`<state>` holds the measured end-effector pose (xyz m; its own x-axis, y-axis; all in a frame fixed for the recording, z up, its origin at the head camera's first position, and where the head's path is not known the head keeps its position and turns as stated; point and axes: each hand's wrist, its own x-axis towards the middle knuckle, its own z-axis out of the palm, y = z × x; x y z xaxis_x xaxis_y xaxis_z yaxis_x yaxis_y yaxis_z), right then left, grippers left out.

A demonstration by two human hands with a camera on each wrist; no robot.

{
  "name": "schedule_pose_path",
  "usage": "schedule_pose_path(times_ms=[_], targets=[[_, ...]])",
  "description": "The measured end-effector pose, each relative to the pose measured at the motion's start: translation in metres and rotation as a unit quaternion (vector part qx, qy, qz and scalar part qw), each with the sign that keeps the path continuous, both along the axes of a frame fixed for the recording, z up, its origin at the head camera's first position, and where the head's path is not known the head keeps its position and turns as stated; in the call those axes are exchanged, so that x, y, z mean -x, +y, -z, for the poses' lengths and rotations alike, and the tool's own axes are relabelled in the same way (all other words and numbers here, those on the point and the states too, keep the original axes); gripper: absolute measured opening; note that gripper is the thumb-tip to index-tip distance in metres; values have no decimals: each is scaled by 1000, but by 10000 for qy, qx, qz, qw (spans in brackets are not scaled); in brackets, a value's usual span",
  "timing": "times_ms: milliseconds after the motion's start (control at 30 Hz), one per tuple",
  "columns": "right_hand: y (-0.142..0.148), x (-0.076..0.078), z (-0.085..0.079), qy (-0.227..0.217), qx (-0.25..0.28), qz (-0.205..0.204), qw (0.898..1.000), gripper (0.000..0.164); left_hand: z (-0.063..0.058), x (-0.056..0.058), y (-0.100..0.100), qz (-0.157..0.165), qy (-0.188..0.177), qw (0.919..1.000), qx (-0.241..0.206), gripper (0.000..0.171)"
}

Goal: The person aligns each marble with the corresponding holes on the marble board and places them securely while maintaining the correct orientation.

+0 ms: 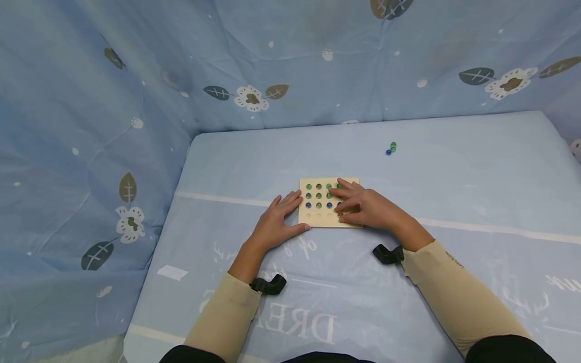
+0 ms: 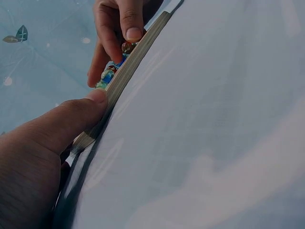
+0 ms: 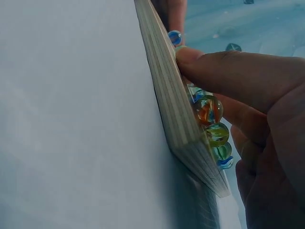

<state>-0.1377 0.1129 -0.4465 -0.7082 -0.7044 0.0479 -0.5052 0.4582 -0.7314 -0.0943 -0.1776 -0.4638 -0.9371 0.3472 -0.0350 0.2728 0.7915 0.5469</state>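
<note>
Head view: the board (image 1: 320,222) lies flat on the table (image 1: 454,176), between the two hands and squared to the person, which probably suits a reach from either side. The left hand (image 1: 276,226) rests at its left side, fingers apart and fairly straight, their tips touching the left edge and the thumb at the near corner; that spread looks meant to stop the board sliding. Marbles (image 1: 308,205) sit in rows of holes, which presumably keep them from rolling; the nearest row shows bare holes at its left end. The right hand (image 1: 369,205) comes in over the right part, thumb and forefinger drawn together at that row, seemingly clamped on one marble, the other fingers fanned above the farther rows. Three loose marbles (image 1: 393,149), two green and one blue, lie beyond the board, likely placed there to be out of the way.

Left wrist view: the left thumb presses the board's near edge, a brace by the look of it. An amber marble (image 2: 127,46) is just below the right thumb.

Right wrist view: the right thumb's tip meets the board's edge; it hides whatever it grips, so I cannot tell that marble's colour.
</note>
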Motion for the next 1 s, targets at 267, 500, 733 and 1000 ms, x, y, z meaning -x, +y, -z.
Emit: schedule_pose_path(times_ms=[267, 500, 733, 1000], targets=[[4, 3, -8, -307, 239, 316, 9987, 30, -1, 1, -1, -16, -13, 10000, -63, 83], [18, 9, -12, -90, 483, 1183, 9918, 30, 0, -1, 0, -41, 45, 9999, -152, 84], [34, 18, -17, -104, 608, 2213, 9733, 32, 2, -1, 1, 2, 111, 9998, -143, 84], [60, 45, -24, -319, 686, 3157, 9459, 41, 1, -1, 1, -37, 60, 9999, -143, 84]])
